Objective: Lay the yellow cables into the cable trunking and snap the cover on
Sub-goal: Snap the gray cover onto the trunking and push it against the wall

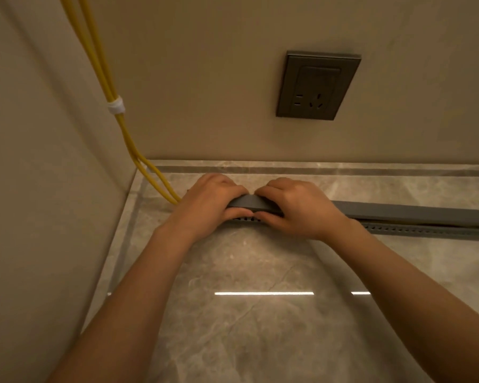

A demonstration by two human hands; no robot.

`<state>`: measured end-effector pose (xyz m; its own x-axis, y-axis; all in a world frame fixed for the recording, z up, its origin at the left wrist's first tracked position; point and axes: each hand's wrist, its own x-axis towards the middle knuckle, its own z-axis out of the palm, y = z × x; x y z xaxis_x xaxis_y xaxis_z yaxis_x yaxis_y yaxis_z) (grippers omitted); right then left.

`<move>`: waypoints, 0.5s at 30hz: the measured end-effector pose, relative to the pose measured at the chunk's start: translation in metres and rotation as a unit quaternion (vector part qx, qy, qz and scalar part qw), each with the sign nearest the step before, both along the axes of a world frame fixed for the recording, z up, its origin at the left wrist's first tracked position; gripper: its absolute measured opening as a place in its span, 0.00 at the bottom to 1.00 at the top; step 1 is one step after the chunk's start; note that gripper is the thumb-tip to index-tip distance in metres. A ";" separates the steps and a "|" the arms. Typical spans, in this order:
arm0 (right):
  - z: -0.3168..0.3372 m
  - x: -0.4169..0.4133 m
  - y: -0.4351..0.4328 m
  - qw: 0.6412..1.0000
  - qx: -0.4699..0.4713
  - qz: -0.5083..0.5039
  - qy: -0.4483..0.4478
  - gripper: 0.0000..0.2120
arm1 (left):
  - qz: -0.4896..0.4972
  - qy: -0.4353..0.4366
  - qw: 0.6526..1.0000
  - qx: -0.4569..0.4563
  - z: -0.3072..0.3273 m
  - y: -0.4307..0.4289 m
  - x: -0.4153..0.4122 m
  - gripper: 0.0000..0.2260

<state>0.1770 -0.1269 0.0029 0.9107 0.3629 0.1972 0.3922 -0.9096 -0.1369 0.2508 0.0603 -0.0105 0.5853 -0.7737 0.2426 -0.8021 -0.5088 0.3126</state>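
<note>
Head view of the far-left corner of a glossy marble-patterned floor point(260, 327), where the left wall point(39, 161) meets the back wall point(205, 78).

Two yellow cables point(103, 70) descend from the upper left along the wall corner. They are bound together by a white tie point(116, 105), part slightly below it, and reach the floor near the far-left corner. From there they run toward the left end of the trunking, where the left hand hides how they enter.

The grey cable trunking point(426, 230) lies on the floor parallel to the back wall and apart from it, running off the right edge of the view. Its slotted near side wall is visible. The grey cover point(250, 202) lies along the top of the trunking. A dark line shows between its near edge and the slotted wall on the right stretch, and whether it is fully seated there cannot be told.

The left hand point(205, 200) and the right hand point(296, 208) sit side by side at the left end of the trunking, almost touching. Each grips the cover, with fingers curled over its far edge and the thumb against its near edge, just above the slotted wall. A short piece of cover shows between them.

A dark wall socket point(318, 85) is set in the back wall, above and to the right of the hands. A bright strip of reflected light point(263, 293) crosses the floor between the forearms.
</note>
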 end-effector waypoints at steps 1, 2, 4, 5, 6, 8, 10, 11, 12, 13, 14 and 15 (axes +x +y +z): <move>-0.002 0.002 0.003 1.000 0.007 0.000 0.005 0.15 | 0.012 0.000 1.000 -0.006 0.000 0.001 -0.002 0.19; -0.004 0.006 0.006 1.000 0.008 0.000 0.007 0.15 | 0.024 -0.003 1.000 -0.011 0.000 0.005 -0.003 0.18; -0.006 0.009 0.006 1.000 0.000 -0.005 0.019 0.16 | 0.045 -0.025 0.998 -0.028 0.002 0.014 -0.007 0.16; -0.006 0.011 0.006 1.000 0.000 -0.008 0.028 0.17 | 0.062 -0.044 0.996 -0.049 0.003 0.021 -0.010 0.15; -0.007 0.011 0.004 0.999 0.005 -0.011 0.039 0.18 | 0.092 -0.065 0.990 -0.087 0.003 0.028 -0.013 0.14; -0.007 0.012 0.003 0.998 0.018 -0.018 0.063 0.18 | 0.197 -0.078 0.954 -0.211 0.002 0.039 -0.025 0.11; -0.008 0.013 0.003 0.996 0.026 -0.021 0.082 0.18 | 0.315 -0.039 0.884 -0.343 0.000 0.044 -0.035 0.10; -0.008 0.013 0.005 0.995 0.026 -0.022 0.089 0.17 | 0.364 -0.005 0.846 -0.389 -0.001 0.046 -0.037 0.10; -0.009 0.013 0.006 0.995 0.024 -0.021 0.092 0.17 | 0.401 0.039 0.813 -0.420 -0.002 0.047 -0.038 0.11; -0.009 0.013 0.007 0.995 0.020 -0.020 0.093 0.17 | 0.425 0.086 0.789 -0.435 -0.005 0.047 -0.038 0.12; -0.009 0.013 0.008 0.995 0.016 -0.020 0.092 0.17 | 0.440 0.125 0.775 -0.436 -0.007 0.047 -0.038 0.14; -0.009 0.012 0.008 0.996 0.014 -0.021 0.090 0.17 | 0.450 0.151 0.770 -0.426 -0.009 0.047 -0.037 0.15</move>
